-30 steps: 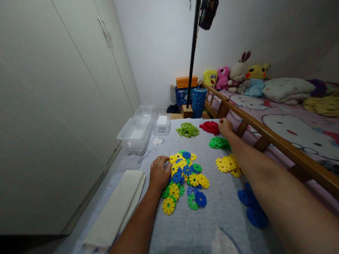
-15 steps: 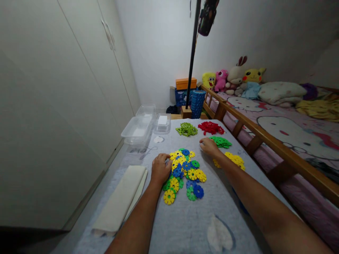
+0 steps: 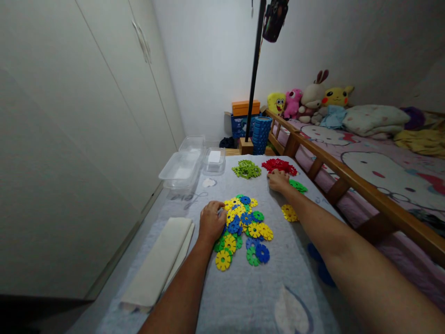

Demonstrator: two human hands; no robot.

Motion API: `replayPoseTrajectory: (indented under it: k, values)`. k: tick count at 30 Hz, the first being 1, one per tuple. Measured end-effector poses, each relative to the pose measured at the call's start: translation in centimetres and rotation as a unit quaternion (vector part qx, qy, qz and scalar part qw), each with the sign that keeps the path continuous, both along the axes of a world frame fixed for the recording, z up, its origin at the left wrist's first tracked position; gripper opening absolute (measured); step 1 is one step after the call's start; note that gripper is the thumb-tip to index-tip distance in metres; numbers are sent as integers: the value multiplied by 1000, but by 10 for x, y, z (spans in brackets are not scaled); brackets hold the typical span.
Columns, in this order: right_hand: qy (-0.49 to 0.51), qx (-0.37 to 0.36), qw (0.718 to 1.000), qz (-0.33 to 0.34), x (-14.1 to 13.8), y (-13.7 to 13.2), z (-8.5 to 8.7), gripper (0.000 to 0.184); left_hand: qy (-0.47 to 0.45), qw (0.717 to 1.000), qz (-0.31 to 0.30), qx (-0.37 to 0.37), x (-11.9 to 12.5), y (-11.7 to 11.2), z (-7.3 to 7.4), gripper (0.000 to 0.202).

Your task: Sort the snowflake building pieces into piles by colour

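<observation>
A mixed heap of yellow, blue and green flower-shaped discs [image 3: 245,227] lies in the middle of a grey-blue blanket [image 3: 250,297]. My left hand [image 3: 211,221] rests on the heap's left edge, fingers curled over some discs. My right hand [image 3: 278,180] reaches far forward, fingers bent, between the red pile [image 3: 279,166] and the dark green pile [image 3: 297,186]; what it holds, if anything, is hidden. Sorted piles lie around: light green [image 3: 246,170], yellow [image 3: 289,213] and blue [image 3: 321,266], the last two partly hidden by my right arm.
Clear plastic tubs [image 3: 181,170] stand at the blanket's far left. A folded white cloth [image 3: 158,262] lies at the left edge. A wooden bed rail [image 3: 351,183] runs along the right. A black pole [image 3: 253,74] on a wooden block stands behind, and wardrobe doors [image 3: 86,130] fill the left.
My right hand went from the red pile back to the mixed heap, and now has moved forward again to between the red and dark green piles. My left hand stayed on the heap.
</observation>
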State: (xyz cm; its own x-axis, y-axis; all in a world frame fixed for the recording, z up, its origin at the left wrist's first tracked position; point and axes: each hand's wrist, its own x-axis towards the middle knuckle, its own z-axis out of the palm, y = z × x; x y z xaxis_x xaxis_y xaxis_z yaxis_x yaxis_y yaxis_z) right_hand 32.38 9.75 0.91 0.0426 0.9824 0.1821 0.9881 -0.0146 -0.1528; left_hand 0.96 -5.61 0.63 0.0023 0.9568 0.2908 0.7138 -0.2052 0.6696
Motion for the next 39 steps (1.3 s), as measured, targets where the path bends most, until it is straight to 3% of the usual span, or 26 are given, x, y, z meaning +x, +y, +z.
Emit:
replayPoseTrajectory:
  k: [5, 10, 14, 19, 24, 29, 34, 37, 39]
  values:
    - [29, 0, 999, -26, 3, 4, 4, 28, 1, 1000, 2, 1, 0, 0, 0, 19]
    - [34, 7, 999, -19, -11, -18, 12, 29, 3, 1000, 3, -2, 0, 0, 1, 20]
    - [47, -24, 997, 55, -33, -53, 16, 34, 3, 1000, -1, -16, 0, -1, 3, 22]
    - [119, -54, 973, 190, -69, -94, 10, 44, 15, 999, -28, -23, 1, -2, 5, 27]
    - [149, -76, 969, 180, -104, -110, 1, 47, 41, 998, -46, -25, 3, -4, 7, 32]
    - [179, -70, 961, 198, -116, -118, -2, 42, 42, 996, -68, -24, 3, -3, 4, 35]
    - [287, -79, 912, 282, -111, -136, 11, 36, -71, 986, -140, -46, 0, 0, 1, 35]
    - [340, -95, 891, 286, -105, -152, 20, 36, -191, 963, -177, -69, 1, -1, 1, 34]
    - [345, -85, 892, 279, -98, -164, 25, 38, -249, 947, -184, -88, 2, -2, 1, 33]
